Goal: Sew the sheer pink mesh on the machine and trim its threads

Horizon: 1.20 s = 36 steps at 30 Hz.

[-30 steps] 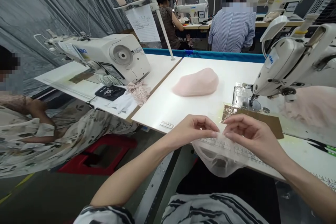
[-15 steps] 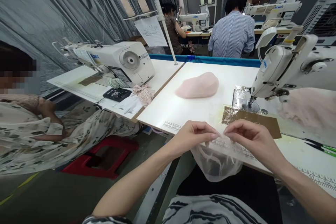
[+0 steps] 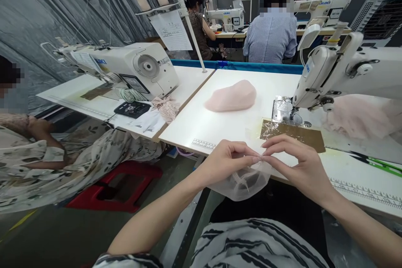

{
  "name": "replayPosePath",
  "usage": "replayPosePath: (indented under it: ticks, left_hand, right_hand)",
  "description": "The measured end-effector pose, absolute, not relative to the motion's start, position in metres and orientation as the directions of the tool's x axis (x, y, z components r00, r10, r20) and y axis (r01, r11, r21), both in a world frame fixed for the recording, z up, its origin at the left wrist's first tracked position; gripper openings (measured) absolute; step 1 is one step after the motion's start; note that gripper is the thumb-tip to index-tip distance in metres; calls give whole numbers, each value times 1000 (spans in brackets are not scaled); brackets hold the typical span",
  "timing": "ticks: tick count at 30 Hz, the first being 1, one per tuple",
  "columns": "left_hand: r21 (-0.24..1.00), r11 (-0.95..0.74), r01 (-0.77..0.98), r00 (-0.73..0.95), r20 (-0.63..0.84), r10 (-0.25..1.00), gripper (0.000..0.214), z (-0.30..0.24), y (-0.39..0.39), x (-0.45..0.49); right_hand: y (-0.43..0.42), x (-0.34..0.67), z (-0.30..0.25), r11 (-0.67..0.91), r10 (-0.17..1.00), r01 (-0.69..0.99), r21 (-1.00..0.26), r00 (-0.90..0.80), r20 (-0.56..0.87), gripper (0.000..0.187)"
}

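Observation:
A piece of sheer whitish fabric hangs over the front edge of the white sewing table, gathered at its top. My left hand is closed, pinching the fabric's edge between thumb and fingers. The fingertips of my right hand meet those of the left and pinch the same edge. Just beyond them lies a brown plate in front of the needle of a white sewing machine. Farther back on the table rests a flat pale pink fabric piece.
Pink gathered fabric lies under the machine arm. Green-handled scissors or snips are at the right. Another sewing machine stands left, beside a seated person in a floral garment and a red stool. Two people work at the back.
The view has shifted slightly. My fingertips have come closer together, now touching. The hanging fabric has swung to the left, beneath my left hand.

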<state>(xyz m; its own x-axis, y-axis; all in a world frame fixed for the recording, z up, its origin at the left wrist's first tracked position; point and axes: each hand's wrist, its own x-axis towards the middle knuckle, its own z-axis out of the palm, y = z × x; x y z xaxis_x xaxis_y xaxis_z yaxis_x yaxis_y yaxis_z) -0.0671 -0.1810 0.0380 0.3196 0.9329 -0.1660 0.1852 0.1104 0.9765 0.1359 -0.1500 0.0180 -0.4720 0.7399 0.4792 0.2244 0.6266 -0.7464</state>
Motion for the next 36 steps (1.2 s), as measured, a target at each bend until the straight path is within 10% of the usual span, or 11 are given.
replayPosePath:
  ticks: [9,22,36]
  left_hand:
    - [982,119,149,329,-162,930,18,39,-182,-67]
    - [977,131,170,372,-187,909,25,36,-180,-70]
    - [972,123,202,390,-195,900,22,35,-180,-68]
  right_hand:
    - [-150,138,22,343,872,177,-923,-424,242,14]
    - [-154,138,20,556,757,204,-806,-526,389,4]
    - [-154,141,24,455,799,226,-861,-530,283,12]
